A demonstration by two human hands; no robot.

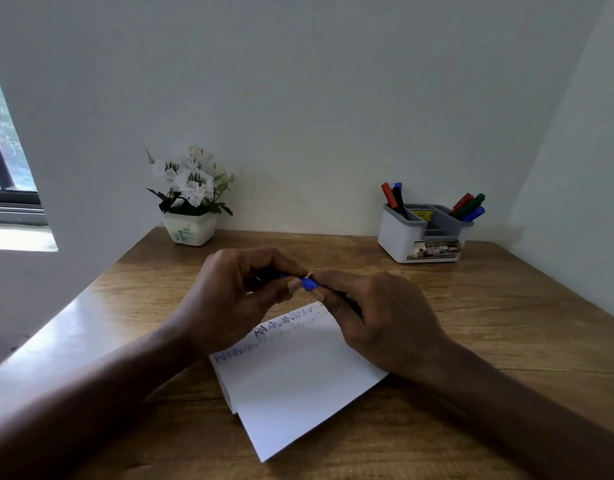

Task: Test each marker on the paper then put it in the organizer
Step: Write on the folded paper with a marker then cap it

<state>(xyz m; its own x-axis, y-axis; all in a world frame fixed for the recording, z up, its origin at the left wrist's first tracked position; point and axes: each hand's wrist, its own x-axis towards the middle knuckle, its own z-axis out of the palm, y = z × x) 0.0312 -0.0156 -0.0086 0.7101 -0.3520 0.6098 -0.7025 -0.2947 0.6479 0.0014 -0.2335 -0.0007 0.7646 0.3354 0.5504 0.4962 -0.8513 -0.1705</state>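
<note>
At the far left of the desk (132, 299) a flowerpot (190, 227) stands against the wall, well clear of the work. Nearer, the left hand (236, 292) curls its fingertips around one end of a blue marker (307, 283), and the right hand (381, 317) pinches the other end, so the two hands meet just above the paper (298, 382). Only a short blue stretch shows between them (whether the cap is coming off or going on cannot be told). The paper lies under both hands, scribbled along its top edge in dark and blue ink. Far right, the organizer (402, 237) already holds markers in two compartments. Risks, as I judge them: a stiff cap giving way suddenly could jerk the tip across a finger or the desk, and neither hand pins the paper, so it may slide at the first stroke.
</note>
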